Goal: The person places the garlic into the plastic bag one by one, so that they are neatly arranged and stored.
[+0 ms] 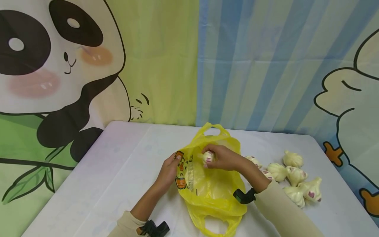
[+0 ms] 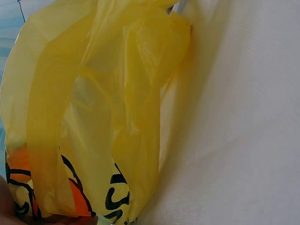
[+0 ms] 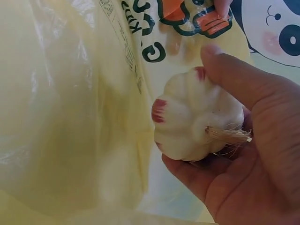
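A yellow plastic bag (image 1: 213, 184) lies spread open on the white table, printed with orange and black figures on its left side. My left hand (image 1: 168, 170) pinches the bag's left edge, thumb over the print. Over the bag's mouth, my right hand (image 1: 224, 158) grips a garlic bulb (image 3: 199, 115) between thumb and fingers. The bulb is white with reddish patches and a tuft of dry roots. Yellow film (image 2: 103, 103) fills much of the left wrist view, where only a sliver of the left hand shows at the lower left.
Several more garlic bulbs (image 1: 296, 176) sit in a loose group on the table (image 1: 127, 164) to the right, some partly hidden behind the right forearm. A cloth backdrop (image 1: 165, 62) with a cartoon panda stands behind the table.
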`<move>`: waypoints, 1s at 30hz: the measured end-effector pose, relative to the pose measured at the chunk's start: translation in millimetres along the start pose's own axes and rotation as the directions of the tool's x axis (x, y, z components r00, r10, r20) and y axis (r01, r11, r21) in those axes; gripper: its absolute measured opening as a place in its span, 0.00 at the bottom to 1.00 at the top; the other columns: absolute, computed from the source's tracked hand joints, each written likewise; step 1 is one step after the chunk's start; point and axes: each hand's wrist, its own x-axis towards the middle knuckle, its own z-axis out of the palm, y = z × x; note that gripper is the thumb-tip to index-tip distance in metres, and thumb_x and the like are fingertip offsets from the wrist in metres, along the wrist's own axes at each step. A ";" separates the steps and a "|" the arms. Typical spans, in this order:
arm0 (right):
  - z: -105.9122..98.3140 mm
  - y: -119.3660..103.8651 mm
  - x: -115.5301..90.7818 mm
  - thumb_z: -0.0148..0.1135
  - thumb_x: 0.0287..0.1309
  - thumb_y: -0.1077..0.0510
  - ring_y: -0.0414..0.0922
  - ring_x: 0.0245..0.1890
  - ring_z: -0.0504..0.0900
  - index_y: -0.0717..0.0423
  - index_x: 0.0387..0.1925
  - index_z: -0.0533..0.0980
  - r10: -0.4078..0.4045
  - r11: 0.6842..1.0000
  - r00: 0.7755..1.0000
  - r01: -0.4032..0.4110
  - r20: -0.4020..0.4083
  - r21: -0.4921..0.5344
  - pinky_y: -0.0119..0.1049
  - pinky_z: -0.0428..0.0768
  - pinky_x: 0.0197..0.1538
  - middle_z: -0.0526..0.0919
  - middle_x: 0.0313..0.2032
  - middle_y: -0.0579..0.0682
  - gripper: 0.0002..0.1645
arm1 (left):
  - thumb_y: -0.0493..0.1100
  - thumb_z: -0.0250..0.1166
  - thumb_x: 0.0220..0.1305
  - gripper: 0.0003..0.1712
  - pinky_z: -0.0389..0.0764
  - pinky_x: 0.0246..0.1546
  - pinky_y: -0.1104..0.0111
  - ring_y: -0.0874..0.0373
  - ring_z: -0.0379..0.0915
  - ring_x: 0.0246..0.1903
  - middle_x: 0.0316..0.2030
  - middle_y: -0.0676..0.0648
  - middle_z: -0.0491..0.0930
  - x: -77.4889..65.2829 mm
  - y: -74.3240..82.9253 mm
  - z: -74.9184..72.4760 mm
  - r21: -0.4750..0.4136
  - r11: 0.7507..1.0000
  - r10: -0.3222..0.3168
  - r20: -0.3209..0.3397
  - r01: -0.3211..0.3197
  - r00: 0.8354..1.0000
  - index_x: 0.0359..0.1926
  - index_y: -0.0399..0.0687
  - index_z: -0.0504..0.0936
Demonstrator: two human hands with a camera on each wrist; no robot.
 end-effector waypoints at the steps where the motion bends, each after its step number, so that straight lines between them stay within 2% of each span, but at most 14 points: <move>1: 0.4 0.7 0.1 0.71 0.56 0.52 0.41 0.34 0.76 0.54 0.53 0.74 0.006 1.000 1.000 -0.006 0.004 -0.014 0.36 0.78 0.38 0.77 0.43 0.46 0.25 | 0.49 0.43 0.78 0.23 0.75 0.34 0.66 0.41 0.75 0.34 0.36 0.32 0.76 -0.2 0.0 -0.2 0.001 1.000 0.000 -0.001 0.000 1.000 0.58 0.38 0.73; 9: 2.0 6.5 1.3 0.72 0.55 0.50 0.42 0.40 0.76 0.56 0.53 0.75 0.049 0.993 0.999 -0.046 0.023 -0.107 0.38 0.76 0.44 0.78 0.47 0.47 0.27 | 0.49 0.44 0.78 0.22 0.75 0.34 0.65 0.50 0.74 0.31 0.35 0.33 0.76 -1.8 1.9 0.1 0.020 1.000 0.002 -0.010 -0.002 1.000 0.58 0.39 0.74; 18: 6.2 9.8 -1.5 0.72 0.55 0.50 0.45 0.48 0.76 0.55 0.55 0.74 0.061 0.995 0.996 -0.056 0.058 -0.087 0.42 0.75 0.51 0.77 0.51 0.47 0.29 | 0.49 0.42 0.79 0.23 0.75 0.34 0.65 0.44 0.75 0.34 0.36 0.33 0.76 -0.6 0.9 0.4 0.002 1.000 -0.002 -0.003 0.002 1.000 0.59 0.39 0.73; 26: 6.2 12.3 -5.6 0.72 0.55 0.47 0.52 0.56 0.74 0.58 0.63 0.70 0.042 0.997 0.997 -0.038 0.061 -0.065 0.49 0.73 0.57 0.74 0.59 0.53 0.39 | 0.47 0.41 0.79 0.23 0.75 0.35 0.65 0.39 0.74 0.36 0.37 0.32 0.76 0.4 0.5 0.5 0.009 1.000 -0.015 -0.003 0.015 1.000 0.60 0.37 0.72; 30: 5.3 11.8 -7.7 0.70 0.57 0.48 0.55 0.58 0.73 0.60 0.65 0.67 0.020 0.999 0.999 -0.019 0.041 -0.027 0.50 0.72 0.59 0.72 0.62 0.56 0.39 | 0.44 0.40 0.79 0.22 0.74 0.34 0.66 0.35 0.73 0.36 0.37 0.29 0.74 2.1 0.5 0.6 0.018 1.000 -0.022 -0.004 0.022 1.000 0.58 0.35 0.72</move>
